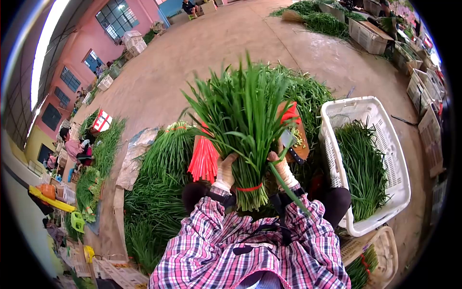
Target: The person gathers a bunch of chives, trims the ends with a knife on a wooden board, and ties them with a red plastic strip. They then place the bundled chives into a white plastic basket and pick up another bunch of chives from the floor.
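Fingers (233,158) of left hand (224,171) and right hand (283,169) curl partly closed around a red-banded green bunch (248,135).

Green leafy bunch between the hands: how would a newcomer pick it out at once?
Left of the large white plastic crate, follow the checked pink sleeves to the left hand and right hand. Between them stands the green leafy bunch, tied low with a red band. Unlike neighbouring greens, it is held up.

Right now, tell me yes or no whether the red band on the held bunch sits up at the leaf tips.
No, the red band wraps the held bunch low down, close to its stem ends.
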A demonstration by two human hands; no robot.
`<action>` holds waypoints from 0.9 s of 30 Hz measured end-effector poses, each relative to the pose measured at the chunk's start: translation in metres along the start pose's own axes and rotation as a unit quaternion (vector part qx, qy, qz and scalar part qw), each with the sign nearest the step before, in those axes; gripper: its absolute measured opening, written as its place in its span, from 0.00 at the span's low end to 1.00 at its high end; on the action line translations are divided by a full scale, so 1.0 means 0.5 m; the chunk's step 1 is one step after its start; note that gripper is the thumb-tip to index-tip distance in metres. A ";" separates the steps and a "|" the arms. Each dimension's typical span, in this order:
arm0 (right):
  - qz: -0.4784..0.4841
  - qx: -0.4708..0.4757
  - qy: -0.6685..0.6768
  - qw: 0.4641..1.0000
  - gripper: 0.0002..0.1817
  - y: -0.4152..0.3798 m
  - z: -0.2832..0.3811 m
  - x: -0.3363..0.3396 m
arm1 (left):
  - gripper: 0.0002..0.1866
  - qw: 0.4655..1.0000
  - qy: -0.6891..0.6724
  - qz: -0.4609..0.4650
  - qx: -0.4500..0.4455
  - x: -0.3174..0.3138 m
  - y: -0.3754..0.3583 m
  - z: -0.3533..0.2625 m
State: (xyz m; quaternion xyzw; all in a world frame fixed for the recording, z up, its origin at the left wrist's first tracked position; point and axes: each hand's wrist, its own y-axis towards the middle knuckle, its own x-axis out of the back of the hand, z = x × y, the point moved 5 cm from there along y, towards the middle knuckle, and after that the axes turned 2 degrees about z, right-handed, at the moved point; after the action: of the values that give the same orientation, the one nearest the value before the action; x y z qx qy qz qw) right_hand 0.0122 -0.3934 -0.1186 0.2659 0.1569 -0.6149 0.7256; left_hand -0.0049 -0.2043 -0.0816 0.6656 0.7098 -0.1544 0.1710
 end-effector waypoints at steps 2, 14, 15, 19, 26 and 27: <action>-0.018 0.019 0.030 0.999 0.56 -0.017 -0.004 -0.014 | 0.24 0.999 0.033 -0.041 -0.007 -0.008 -0.007 -0.009; -0.308 -0.140 0.156 0.928 0.18 -0.063 -0.108 0.036 | 0.25 0.989 -0.015 -0.141 0.045 0.070 -0.026 0.064; -0.308 -0.154 0.154 0.926 0.19 -0.069 -0.093 0.030 | 0.25 0.986 -0.013 -0.154 0.055 0.088 -0.024 0.079; -0.254 -0.232 0.158 0.926 0.27 -0.070 -0.167 0.066 | 0.25 0.981 0.001 -0.176 0.081 0.085 -0.031 0.082; -0.152 -0.034 -0.181 0.971 0.60 -0.024 -0.065 -0.043 | 0.25 0.988 0.096 -0.117 0.030 0.046 -0.043 0.092; -0.168 -0.041 -0.181 0.968 0.52 -0.030 -0.067 -0.040 | 0.25 0.991 0.087 -0.098 0.028 0.042 -0.045 0.097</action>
State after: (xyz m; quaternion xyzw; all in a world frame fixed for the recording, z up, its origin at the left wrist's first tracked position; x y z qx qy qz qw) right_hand -0.0030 -0.3595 -0.1374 0.0895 0.0905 -0.7592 0.6383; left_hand -0.0266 -0.2089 -0.1345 0.6080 0.7794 -0.1319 0.0737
